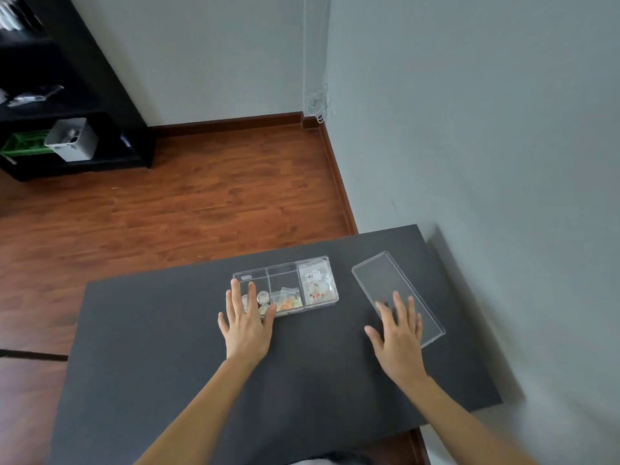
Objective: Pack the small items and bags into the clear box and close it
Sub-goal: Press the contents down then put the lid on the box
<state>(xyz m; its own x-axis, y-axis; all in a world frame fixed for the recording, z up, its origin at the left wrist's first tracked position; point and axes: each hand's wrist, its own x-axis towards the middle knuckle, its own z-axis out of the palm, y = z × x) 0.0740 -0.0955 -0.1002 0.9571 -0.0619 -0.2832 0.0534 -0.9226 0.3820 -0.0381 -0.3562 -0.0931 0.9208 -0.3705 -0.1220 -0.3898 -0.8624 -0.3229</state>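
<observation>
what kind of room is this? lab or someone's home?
Probably a room in a home or small office, not a lab: wood-look plank floor with a wooden baseboard, plain painted walls, a black shelving unit holding storage bins, and a dark table.

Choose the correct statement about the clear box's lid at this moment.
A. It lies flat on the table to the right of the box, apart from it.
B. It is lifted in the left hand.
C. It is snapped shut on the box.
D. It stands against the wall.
A: the lid lies flat on the table, apart from the open clear box, with the right hand over its near end.
</observation>
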